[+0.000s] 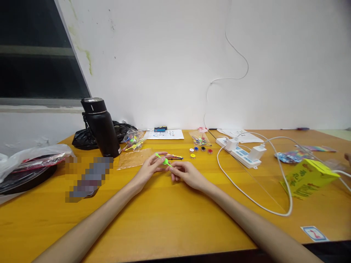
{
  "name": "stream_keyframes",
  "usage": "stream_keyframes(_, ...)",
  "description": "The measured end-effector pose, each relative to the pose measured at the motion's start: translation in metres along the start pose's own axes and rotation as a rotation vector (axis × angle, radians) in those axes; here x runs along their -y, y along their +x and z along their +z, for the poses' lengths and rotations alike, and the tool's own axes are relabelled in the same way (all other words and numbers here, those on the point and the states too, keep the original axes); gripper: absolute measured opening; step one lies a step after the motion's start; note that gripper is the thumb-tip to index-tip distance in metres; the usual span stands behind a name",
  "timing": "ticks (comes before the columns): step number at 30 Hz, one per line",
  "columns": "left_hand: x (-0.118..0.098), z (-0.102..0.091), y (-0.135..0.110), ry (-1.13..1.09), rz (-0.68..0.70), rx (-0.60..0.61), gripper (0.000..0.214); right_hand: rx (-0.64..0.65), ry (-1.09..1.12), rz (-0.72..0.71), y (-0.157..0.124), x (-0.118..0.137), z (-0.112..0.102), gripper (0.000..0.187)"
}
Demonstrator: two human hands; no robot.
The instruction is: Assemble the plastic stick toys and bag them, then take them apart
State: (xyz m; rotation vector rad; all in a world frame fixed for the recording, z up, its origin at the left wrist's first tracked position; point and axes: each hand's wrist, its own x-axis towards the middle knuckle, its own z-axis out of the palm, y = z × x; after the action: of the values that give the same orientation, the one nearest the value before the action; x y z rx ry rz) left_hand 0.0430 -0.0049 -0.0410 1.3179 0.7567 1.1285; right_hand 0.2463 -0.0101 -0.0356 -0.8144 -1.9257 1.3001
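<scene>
A small bright green plastic stick (165, 160) with a wider part near its middle is held above the table between my two hands. My left hand (150, 166) is closed on its upper left end, fingers curled around it. The lower right end is pinched between the thumb and fingers of my right hand (189, 174). Just behind my fingers lie thin coloured sticks (175, 157), yellow, red and dark, partly hidden by my hands. Several small round coloured discs, among them a yellow disc (192, 156) and a red disc (210, 151), lie to the right beyond my right hand.
A clear bag (134, 159) lies flat behind my left hand. Bags of coloured pieces (201, 139) sit farther back. At left stand a black bottle (101, 128) and a blurred-out phone-like object (90, 179). Right are a power strip (241, 155), looping white cables and a yellow box (307, 178).
</scene>
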Motion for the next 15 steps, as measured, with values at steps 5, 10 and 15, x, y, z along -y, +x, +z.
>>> stream_keyframes(5,0.0026,-0.0037,-0.0002,0.017,-0.028,-0.025,0.038,-0.148,0.133,-0.023,0.0054,-0.0014,-0.0067,0.039)
stream_keyframes(10,0.0007,-0.0016,-0.0006,0.091,-0.024,-0.032,0.038,-0.187,0.129,-0.037,0.0067,-0.0019,-0.0089,0.040)
stream_keyframes(15,-0.0038,0.0019,-0.0012,0.239,0.103,-0.083,0.035,-0.164,0.075,-0.019,0.0042,-0.0030,-0.0045,0.039)
